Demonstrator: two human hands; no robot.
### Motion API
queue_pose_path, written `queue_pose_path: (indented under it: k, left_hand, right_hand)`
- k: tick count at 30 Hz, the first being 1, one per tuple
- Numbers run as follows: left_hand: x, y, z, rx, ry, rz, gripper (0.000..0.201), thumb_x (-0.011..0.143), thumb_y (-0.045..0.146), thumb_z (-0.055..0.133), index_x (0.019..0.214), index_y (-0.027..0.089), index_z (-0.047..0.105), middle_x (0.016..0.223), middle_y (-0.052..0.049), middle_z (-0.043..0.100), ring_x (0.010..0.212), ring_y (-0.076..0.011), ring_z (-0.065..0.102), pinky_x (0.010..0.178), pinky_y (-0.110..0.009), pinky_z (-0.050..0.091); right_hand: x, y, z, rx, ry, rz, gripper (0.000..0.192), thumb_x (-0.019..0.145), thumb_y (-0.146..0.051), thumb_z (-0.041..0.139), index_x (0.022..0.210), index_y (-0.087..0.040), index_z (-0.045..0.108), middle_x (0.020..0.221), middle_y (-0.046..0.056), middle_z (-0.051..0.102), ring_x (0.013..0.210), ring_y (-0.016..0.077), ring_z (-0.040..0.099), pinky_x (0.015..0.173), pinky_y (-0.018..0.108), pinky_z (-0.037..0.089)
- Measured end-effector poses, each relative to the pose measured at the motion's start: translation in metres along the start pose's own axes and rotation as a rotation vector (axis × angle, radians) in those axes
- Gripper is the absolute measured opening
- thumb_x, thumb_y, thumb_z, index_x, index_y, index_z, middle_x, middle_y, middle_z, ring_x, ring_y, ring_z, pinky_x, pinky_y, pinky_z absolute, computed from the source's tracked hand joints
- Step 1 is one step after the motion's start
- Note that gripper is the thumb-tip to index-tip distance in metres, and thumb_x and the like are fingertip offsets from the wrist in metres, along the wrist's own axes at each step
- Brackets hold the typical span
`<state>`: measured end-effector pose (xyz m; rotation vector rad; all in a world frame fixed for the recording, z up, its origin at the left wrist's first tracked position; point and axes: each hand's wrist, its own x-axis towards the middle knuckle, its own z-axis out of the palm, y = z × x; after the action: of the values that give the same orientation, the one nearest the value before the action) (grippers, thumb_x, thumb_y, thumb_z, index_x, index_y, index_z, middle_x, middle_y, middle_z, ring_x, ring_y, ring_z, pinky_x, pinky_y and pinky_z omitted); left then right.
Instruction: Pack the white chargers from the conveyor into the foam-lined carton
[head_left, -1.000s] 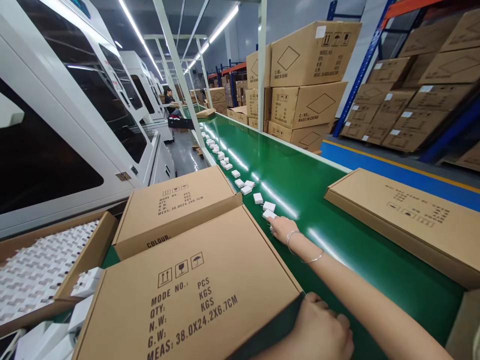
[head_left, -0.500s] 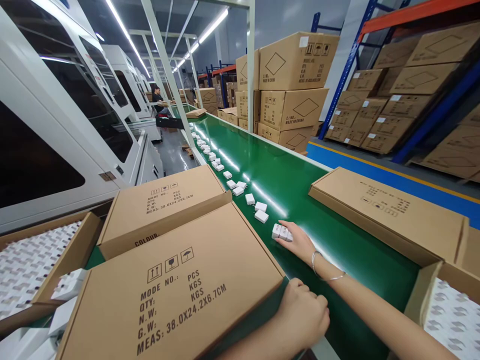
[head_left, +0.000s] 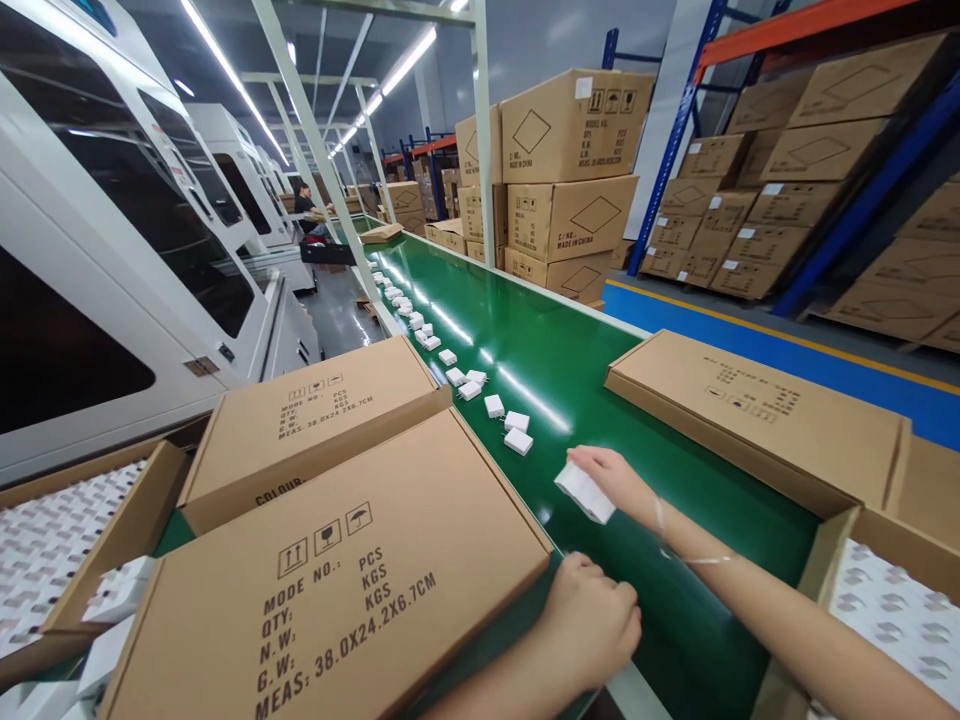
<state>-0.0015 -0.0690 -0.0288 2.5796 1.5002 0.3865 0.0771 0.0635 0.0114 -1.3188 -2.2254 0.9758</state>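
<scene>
Right hand [head_left: 611,480] out over the green belt [head_left: 600,380], fingers clamped on white chargers [head_left: 583,491], long axis slanting down-right; left hand [head_left: 592,620] nearer the body, curled shut at the closed carton's [head_left: 330,580] corner; more chargers [head_left: 517,441] just up-belt

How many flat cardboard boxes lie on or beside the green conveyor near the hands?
3: printed box beside the left hand; a second behind it; a third across the belt. Others may be hidden.
</scene>
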Motion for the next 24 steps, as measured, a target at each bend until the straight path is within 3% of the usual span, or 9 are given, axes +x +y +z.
queue_pose_path:
  k: [2,4,6,7,10,13,18,24]
  left_hand:
    - [0.001,0.000,-0.004,-0.014,-0.028,-0.010,0.017,0.079,0.026,0.046,0.068,0.019,0.055,0.063,0.000,0.064,0.062,-0.0143,0.057,0.069,-0.031,0.036]
    - [0.002,0.001,-0.008,-0.024,-0.058,-0.020,0.017,0.080,0.024,0.045,0.069,0.018,0.056,0.063,-0.001,0.064,0.062,-0.0147,0.058,0.068,-0.032,0.037]
    - [0.003,0.001,-0.011,-0.038,-0.068,-0.020,0.016,0.080,0.024,0.045,0.071,0.019,0.057,0.064,-0.001,0.064,0.063,-0.0153,0.058,0.068,-0.032,0.037]
    - [0.003,0.001,-0.012,-0.043,-0.066,-0.018,0.016,0.080,0.024,0.045,0.072,0.019,0.057,0.064,0.000,0.064,0.064,-0.0155,0.058,0.068,-0.032,0.038]
    - [0.003,0.002,-0.011,-0.010,-0.060,-0.001,0.022,0.083,0.024,0.043,0.069,0.018,0.059,0.060,-0.001,0.063,0.060,-0.0152,0.058,0.068,-0.032,0.039]
    - [0.002,0.003,-0.009,0.063,-0.032,0.024,0.039,0.088,0.027,0.036,0.059,0.017,0.060,0.054,-0.003,0.062,0.054,-0.0147,0.056,0.071,-0.033,0.039]
    - [0.001,0.006,-0.009,0.110,0.011,0.043,0.044,0.089,0.027,0.035,0.056,0.018,0.062,0.050,-0.003,0.062,0.053,-0.0149,0.055,0.075,-0.035,0.040]
    - [0.002,0.009,-0.013,0.169,-0.003,0.048,0.045,0.089,0.024,0.033,0.056,0.018,0.062,0.049,-0.003,0.060,0.054,-0.0154,0.056,0.076,-0.035,0.041]
  right_hand:
    - [-0.039,-0.002,-0.016,0.312,-0.048,0.119,0.048,0.085,-0.058,0.018,0.072,-0.020,0.044,0.055,-0.003,0.047,0.048,0.0128,0.049,0.046,0.025,0.041]
    - [-0.083,-0.005,-0.027,0.779,-0.093,0.307,0.042,0.083,-0.059,0.026,0.073,-0.022,0.042,0.051,-0.005,0.042,0.041,0.0107,0.045,0.040,0.022,0.038]
    - [-0.125,-0.007,-0.035,1.178,-0.078,0.456,0.038,0.081,-0.058,0.035,0.071,-0.022,0.043,0.047,-0.006,0.041,0.035,0.0089,0.039,0.034,0.020,0.033]
    - [-0.144,-0.007,-0.037,1.276,-0.043,0.493,0.037,0.080,-0.057,0.037,0.071,-0.022,0.046,0.045,-0.005,0.042,0.032,0.0084,0.037,0.032,0.019,0.030]
    - [-0.185,0.000,-0.043,1.401,0.087,0.540,0.037,0.078,-0.056,0.039,0.070,-0.022,0.051,0.043,-0.002,0.048,0.030,0.0096,0.038,0.029,0.019,0.028]
    - [-0.209,0.010,-0.046,1.471,0.157,0.520,0.039,0.076,-0.057,0.039,0.069,-0.022,0.054,0.043,0.001,0.051,0.029,0.0122,0.043,0.028,0.021,0.030]
    - [-0.218,0.012,-0.052,1.468,0.255,0.464,0.034,0.079,-0.050,0.040,0.069,-0.021,0.055,0.045,0.000,0.051,0.033,0.0115,0.044,0.032,0.020,0.033]
    - [-0.220,0.006,-0.050,1.503,0.222,0.378,0.037,0.082,-0.051,0.036,0.072,-0.021,0.054,0.047,-0.002,0.051,0.034,0.0105,0.044,0.032,0.020,0.033]
